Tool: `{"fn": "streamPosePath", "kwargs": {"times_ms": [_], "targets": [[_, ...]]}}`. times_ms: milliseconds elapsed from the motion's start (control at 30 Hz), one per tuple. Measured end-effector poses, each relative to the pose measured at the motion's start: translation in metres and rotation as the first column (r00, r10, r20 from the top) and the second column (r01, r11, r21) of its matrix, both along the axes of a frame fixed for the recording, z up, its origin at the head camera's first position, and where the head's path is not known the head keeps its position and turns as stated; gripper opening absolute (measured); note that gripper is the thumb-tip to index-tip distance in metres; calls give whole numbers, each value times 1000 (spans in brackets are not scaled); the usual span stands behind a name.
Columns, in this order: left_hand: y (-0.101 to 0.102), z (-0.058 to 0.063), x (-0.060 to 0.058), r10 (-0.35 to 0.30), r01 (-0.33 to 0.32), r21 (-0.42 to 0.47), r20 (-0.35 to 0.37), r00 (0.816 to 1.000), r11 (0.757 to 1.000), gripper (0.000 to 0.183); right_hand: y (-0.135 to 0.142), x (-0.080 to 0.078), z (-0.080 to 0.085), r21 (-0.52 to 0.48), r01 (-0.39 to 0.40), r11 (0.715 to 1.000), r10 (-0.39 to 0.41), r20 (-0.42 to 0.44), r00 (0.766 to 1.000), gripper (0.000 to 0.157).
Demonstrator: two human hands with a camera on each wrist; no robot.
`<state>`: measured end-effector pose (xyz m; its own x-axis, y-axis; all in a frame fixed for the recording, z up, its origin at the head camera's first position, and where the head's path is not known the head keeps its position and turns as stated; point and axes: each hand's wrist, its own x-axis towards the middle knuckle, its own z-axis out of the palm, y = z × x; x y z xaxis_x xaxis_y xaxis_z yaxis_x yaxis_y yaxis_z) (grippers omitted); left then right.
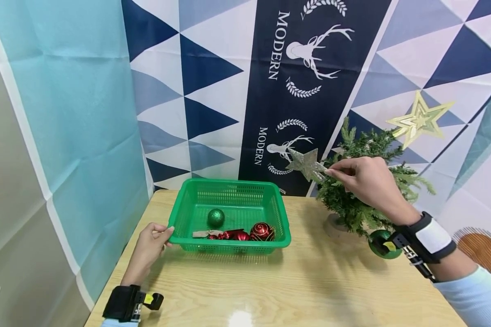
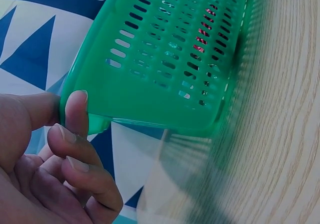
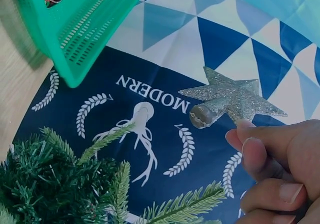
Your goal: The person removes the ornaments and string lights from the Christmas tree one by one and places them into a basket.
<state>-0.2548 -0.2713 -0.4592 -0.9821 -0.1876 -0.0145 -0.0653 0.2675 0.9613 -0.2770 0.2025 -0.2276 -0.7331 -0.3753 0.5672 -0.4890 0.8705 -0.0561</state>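
Observation:
A silver glittery star tree topper is pinched at one point by my right hand, held up in front of a small artificial Christmas tree. In the right wrist view, the star shows its short hollow socket facing the camera. My left hand grips the rim at the near left corner of a green plastic basket, thumb on one side and forefinger on the other. Inside lie a green glitter ball, a red patterned ball and some red ornaments, partly hidden by the front wall.
A gold star tops the tree at the right. A green ball shows low by the tree, partly covered by the right wrist strap. The wooden table ends against a patterned cloth backdrop.

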Motion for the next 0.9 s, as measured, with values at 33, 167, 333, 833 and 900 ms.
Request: {"fn": "streamPosePath", "kwargs": {"times_ms": [33,167,333,833,900], "targets": [[0,0,0,-1,1,0,2,1000,1000,38,0,0,0,0,2,1000,-2,4,1000,19],[-1,1,1,0,0,4,-5,1000,1000,41,-2,-1,1,13,2,1000,-2,0,1000,19],[-3,1,1,11,-10,14,-13,1000,1000,44,-3,-3,2,68,-34,997,35,-10,999,19],[-1,-5,1,-9,9,15,4,1000,1000,40,-4,1,-16,70,-46,996,45,18,999,14],[-1,-4,1,-11,11,15,1,1000,1000,40,-7,1,-18,64,-48,997,46,22,999,14]]}}
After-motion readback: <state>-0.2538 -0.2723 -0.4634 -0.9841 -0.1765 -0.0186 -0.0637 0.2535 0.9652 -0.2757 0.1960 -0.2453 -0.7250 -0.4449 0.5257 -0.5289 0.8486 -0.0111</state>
